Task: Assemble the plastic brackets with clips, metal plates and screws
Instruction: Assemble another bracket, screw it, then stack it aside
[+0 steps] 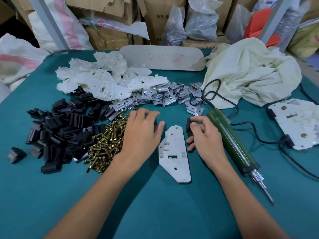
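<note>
- Teal cloth covers the surface (pixel 155 213), and one white plastic bracket (pixel 174 152) lies flat on it between my hands, narrow end away from me, so either one can reach it
- My right hand (pixel 205 135) pinches a black clip (pixel 188 125) between thumb and forefinger, just off the bracket's far right edge; I judge it is held there to push onto that edge
- My left hand (pixel 141 133) is palm down near the bracket's far left, fingers bent over something dark, maybe a second clip; it is blurred, so I cannot tell whether it has a grip
- Spare clips (pixel 60 131), brass screws (pixel 107 144) and metal plates (pixel 164 95) are heaped to my left and ahead, an easy reach
- The green electric screwdriver (pixel 231 144) lies just beside my right hand, tip toward me, ready for the screws
- Finished brackets (pixel 296 125) sit far right, out of the way; this one carries no clip, plate or screw yet
</note>
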`<control>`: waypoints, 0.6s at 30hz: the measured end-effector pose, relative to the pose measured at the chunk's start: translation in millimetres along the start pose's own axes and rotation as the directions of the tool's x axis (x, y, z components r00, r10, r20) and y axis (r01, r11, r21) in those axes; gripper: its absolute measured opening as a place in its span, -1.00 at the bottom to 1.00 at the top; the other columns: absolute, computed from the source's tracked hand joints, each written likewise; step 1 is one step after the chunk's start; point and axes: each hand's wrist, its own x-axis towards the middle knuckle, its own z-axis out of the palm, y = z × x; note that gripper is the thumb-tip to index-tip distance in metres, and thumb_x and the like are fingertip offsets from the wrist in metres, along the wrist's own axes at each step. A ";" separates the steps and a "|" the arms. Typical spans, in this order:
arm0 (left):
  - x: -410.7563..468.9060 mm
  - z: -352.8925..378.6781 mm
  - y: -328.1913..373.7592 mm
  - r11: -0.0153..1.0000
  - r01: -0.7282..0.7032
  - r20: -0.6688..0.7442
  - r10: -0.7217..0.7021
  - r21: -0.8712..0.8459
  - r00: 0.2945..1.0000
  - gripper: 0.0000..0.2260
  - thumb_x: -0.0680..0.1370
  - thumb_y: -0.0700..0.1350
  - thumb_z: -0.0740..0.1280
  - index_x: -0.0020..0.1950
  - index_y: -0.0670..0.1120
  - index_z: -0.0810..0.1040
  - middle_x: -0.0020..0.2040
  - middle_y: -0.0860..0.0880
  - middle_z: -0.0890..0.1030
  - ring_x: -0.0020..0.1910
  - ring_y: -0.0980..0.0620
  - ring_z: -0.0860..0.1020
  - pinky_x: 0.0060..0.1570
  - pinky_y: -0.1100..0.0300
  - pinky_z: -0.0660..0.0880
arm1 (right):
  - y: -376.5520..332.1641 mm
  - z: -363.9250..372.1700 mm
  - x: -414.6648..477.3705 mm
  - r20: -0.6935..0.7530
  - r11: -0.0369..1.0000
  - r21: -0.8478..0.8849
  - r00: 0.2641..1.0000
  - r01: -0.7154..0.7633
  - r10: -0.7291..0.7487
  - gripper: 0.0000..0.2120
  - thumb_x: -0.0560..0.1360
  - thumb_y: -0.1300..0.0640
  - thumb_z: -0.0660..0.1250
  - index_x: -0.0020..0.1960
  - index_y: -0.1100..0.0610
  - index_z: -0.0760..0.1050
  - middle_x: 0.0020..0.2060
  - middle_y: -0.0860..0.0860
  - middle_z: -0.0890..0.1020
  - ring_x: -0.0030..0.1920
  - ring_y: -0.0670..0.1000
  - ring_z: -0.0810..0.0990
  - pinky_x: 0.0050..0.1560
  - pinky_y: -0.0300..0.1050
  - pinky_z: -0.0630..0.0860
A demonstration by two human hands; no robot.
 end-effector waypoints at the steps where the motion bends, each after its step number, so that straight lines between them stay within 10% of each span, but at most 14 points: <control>1: -7.2 1.6 7.6 0.999 0.039 0.056 -0.038 -0.029 0.998 -0.52 0.58 0.25 0.24 0.27 -0.09 0.56 0.15 -0.08 0.54 0.16 -0.10 0.43 0.19 0.03 0.40 | 0.1 -0.4 0.1 -0.004 1.000 -0.009 1.000 -0.002 0.002 -0.85 0.61 0.06 0.22 0.02 -0.14 0.54 -0.29 0.00 0.64 -0.42 0.03 0.67 -0.38 -0.13 0.59; 6: -23.2 15.3 27.6 0.990 0.137 0.365 -0.141 0.037 0.920 -0.28 0.35 0.57 0.19 0.17 -0.01 0.40 0.08 0.05 0.37 0.08 0.01 0.30 0.00 0.15 0.32 | 1.7 -0.6 1.1 0.018 1.000 0.020 1.000 -0.024 0.023 -0.76 0.65 0.18 0.16 0.09 -0.10 0.54 -0.30 -0.08 0.65 -0.39 0.08 0.71 -0.37 -0.02 0.63; 12: -23.8 12.2 22.3 0.629 0.422 0.409 -0.175 -0.653 0.896 -0.53 0.33 0.13 0.59 0.08 0.19 0.39 -0.02 0.13 0.61 -0.04 0.18 0.60 -0.08 0.16 0.52 | 4.9 -0.9 5.2 0.043 0.999 0.019 0.998 -0.047 0.046 -0.72 0.62 0.20 0.13 0.09 -0.07 0.57 -0.31 -0.07 0.68 -0.38 0.00 0.66 -0.25 0.05 0.66; 18: -28.8 14.8 23.9 0.509 0.412 0.380 -0.171 -0.755 0.909 -0.52 0.37 0.06 0.59 0.12 0.30 0.40 -0.05 0.07 0.70 -0.09 0.09 0.68 -0.10 0.06 0.63 | 1.9 0.6 2.5 0.143 1.000 -0.012 0.990 0.005 -0.003 -0.70 0.54 0.09 0.14 0.05 -0.19 0.60 -0.19 0.03 0.71 -0.44 0.01 0.58 -0.32 -0.03 0.53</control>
